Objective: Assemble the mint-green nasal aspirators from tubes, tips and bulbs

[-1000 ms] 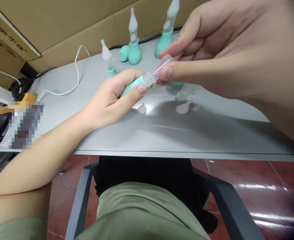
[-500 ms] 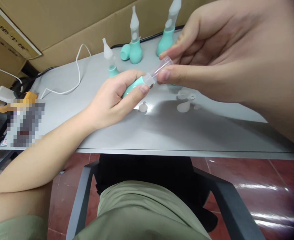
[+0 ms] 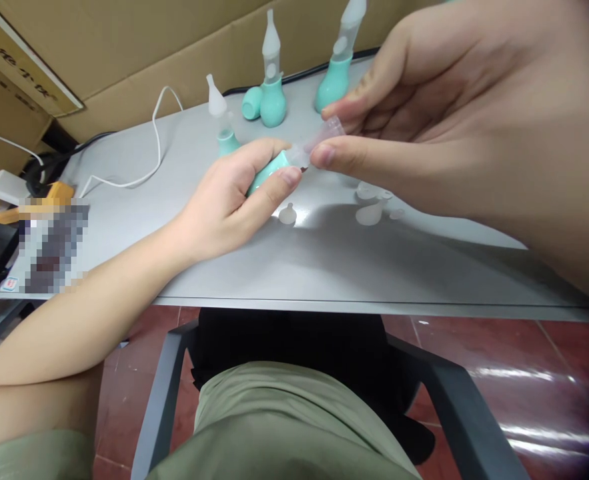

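Note:
My left hand (image 3: 244,193) is wrapped round a teal bulb (image 3: 269,172), whose translucent collar points up and right. Between the thumb and fingers of my right hand (image 3: 404,127) is a clear tube (image 3: 330,132), its lower end at the collar. Behind my left hand stands a teal bulb with a white tip (image 3: 217,103). Farther back are another assembled one (image 3: 273,103) with a loose teal bulb (image 3: 251,104) beside it, and a third assembled one (image 3: 333,83). A small translucent piece (image 3: 287,214) lies below my hands, and several more pieces (image 3: 369,213) lie to the right.
A white cable (image 3: 158,143) curves over the grey table (image 3: 254,283) at the left. A white charger (image 3: 7,188) and an orange object (image 3: 61,195) sit at the far left. Cardboard (image 3: 124,53) rises behind, with a black cable (image 3: 304,77) along its foot.
The fingertips of my right hand have shifted slightly left along the tube, nearer the collar. My left hand is almost unchanged on the bulb.

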### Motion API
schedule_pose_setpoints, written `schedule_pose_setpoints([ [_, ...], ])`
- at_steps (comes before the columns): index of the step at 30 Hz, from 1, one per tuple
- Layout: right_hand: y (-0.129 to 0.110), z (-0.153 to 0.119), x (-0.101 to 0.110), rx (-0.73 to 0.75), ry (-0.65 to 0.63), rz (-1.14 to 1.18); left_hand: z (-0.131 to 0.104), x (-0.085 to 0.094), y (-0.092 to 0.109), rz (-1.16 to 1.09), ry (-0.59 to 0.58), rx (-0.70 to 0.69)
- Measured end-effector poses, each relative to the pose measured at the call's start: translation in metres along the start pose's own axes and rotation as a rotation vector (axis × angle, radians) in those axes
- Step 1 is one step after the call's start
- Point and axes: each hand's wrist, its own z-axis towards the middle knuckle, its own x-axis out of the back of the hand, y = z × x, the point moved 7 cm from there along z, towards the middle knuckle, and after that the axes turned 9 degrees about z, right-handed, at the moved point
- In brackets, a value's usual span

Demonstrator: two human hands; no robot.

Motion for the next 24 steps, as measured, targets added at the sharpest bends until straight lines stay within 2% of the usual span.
schedule_pose_setpoints([
  [6, -0.002, -0.001, 0.001, 0.008, -0.014, -0.005, 0.001, 0.001, 0.005, -0.040, 0.013, -0.030],
  [13, -0.002, -0.002, -0.003, 0.014, -0.006, -0.004, 0.000, 0.006, 0.010, 0.005, 0.100, -0.016],
  [19, -0.003, -0.005, -0.001, 0.028, -0.031, -0.025, -0.001, 0.007, 0.013, 0.047, 0.041, 0.028],
  [24, -0.005, -0.007, -0.004, 0.074, -0.059, -0.039, -0.003, 0.009, 0.011, 0.052, 0.040, -0.006],
])
